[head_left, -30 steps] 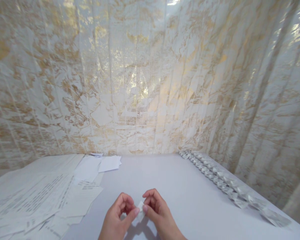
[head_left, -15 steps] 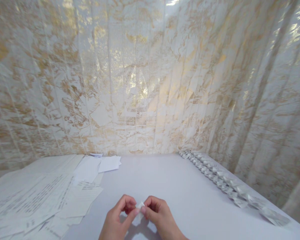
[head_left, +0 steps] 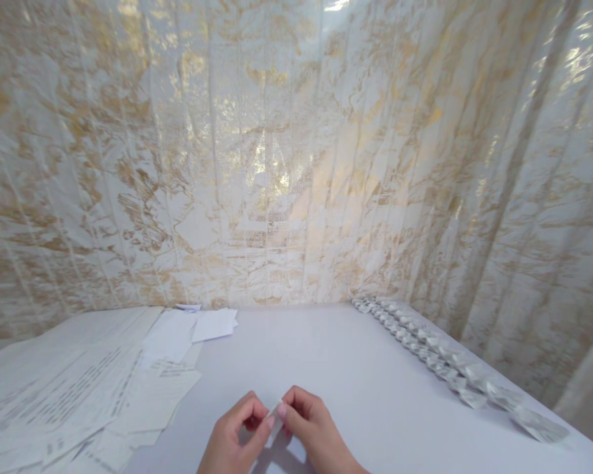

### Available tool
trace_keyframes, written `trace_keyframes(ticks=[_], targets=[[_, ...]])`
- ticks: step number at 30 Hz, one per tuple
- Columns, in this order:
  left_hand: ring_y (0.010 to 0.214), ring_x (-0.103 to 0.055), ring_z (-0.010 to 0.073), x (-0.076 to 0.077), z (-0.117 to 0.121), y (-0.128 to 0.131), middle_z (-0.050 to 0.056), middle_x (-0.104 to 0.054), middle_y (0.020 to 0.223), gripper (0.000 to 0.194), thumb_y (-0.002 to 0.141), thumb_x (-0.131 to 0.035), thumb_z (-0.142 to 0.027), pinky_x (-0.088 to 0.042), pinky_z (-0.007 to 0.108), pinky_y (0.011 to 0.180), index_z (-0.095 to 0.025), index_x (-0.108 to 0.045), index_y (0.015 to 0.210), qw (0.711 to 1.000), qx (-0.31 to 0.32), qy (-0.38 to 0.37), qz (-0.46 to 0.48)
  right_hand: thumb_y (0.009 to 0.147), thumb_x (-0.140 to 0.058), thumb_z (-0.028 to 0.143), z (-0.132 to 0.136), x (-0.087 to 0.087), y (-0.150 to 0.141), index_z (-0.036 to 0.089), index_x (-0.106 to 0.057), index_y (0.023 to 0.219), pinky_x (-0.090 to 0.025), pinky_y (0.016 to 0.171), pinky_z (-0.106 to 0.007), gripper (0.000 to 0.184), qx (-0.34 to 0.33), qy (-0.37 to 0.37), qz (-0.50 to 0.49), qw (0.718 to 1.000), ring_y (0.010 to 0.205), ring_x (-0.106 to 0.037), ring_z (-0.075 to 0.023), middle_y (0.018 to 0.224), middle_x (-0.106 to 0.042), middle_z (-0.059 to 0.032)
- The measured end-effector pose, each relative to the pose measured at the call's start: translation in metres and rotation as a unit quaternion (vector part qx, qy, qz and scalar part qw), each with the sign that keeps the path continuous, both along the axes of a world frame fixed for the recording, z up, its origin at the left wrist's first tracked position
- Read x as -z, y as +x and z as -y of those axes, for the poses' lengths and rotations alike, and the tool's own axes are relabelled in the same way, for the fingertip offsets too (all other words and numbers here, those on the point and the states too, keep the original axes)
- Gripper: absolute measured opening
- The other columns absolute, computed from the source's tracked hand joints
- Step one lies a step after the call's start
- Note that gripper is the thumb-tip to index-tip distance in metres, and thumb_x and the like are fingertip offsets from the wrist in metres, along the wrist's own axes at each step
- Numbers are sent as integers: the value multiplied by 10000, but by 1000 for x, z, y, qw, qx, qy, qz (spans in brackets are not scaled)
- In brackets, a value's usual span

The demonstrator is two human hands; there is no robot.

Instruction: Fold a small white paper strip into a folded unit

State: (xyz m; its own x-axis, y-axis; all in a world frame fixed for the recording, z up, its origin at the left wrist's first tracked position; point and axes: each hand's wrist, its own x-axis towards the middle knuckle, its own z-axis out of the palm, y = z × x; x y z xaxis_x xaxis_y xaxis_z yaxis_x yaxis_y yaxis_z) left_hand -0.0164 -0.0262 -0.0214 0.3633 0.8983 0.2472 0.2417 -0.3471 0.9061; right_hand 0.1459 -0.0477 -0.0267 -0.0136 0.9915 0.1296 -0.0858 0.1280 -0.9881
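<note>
At the bottom centre, my left hand (head_left: 237, 438) and my right hand (head_left: 312, 434) meet over the white table (head_left: 346, 368). Both pinch a small folded white piece of paper (head_left: 275, 421) between thumbs and fingertips. Most of the paper is hidden by my fingers. The hands hover just above the table surface near its front edge.
Printed white sheets (head_left: 79, 388) lie spread over the table's left side, with small blank slips (head_left: 212, 324) behind them. A long row of several small folded paper pieces (head_left: 439, 359) runs along the right edge. A white and gold curtain (head_left: 277, 151) hangs behind.
Both hands have drawn closer to me and lower in view, still pinching the small paper, which now shows less between the fingers.
</note>
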Motion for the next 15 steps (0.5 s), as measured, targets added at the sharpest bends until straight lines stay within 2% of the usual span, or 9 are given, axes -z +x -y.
trace_keyframes(ticks=[2,6,9,12,15], targets=[[655,-478,179,-2,2,1,-48,-469,641,401,834,-613,-560,-378,270,659,-233,-517,621,1000,-5,-17,15,629,-767,775,1,0,-1,184,-543,625,-275,551,-243,633,-2,5,-16,1000,536,-375,-96,544,-466,67],[593,-412,160,-2,0,-1,-62,-433,576,477,787,-634,-648,-313,269,594,-224,-521,600,993,11,-99,67,641,-794,736,2,-3,-2,183,-554,642,-272,557,-248,603,-11,10,-31,999,542,-385,-98,568,-494,54],[599,-438,164,-3,-3,-1,-49,-468,574,503,795,-612,-674,-325,275,596,-212,-561,604,989,22,-126,79,678,-750,757,3,-5,-3,182,-550,674,-304,583,-258,609,-18,19,-13,1000,573,-404,-111,604,-509,38],[671,-525,194,-11,1,1,-22,-559,634,447,828,-612,-627,-398,292,663,-218,-636,649,993,-7,-87,78,749,-705,734,3,-4,-1,183,-547,696,-312,589,-257,576,0,39,22,999,597,-397,-116,624,-491,40],[845,-609,240,-21,20,2,15,-690,881,301,839,-653,-545,-470,337,815,-282,-732,961,987,-85,27,131,769,-691,723,0,-1,4,192,-521,690,-284,551,-241,562,42,45,34,998,586,-356,-111,617,-430,57]])
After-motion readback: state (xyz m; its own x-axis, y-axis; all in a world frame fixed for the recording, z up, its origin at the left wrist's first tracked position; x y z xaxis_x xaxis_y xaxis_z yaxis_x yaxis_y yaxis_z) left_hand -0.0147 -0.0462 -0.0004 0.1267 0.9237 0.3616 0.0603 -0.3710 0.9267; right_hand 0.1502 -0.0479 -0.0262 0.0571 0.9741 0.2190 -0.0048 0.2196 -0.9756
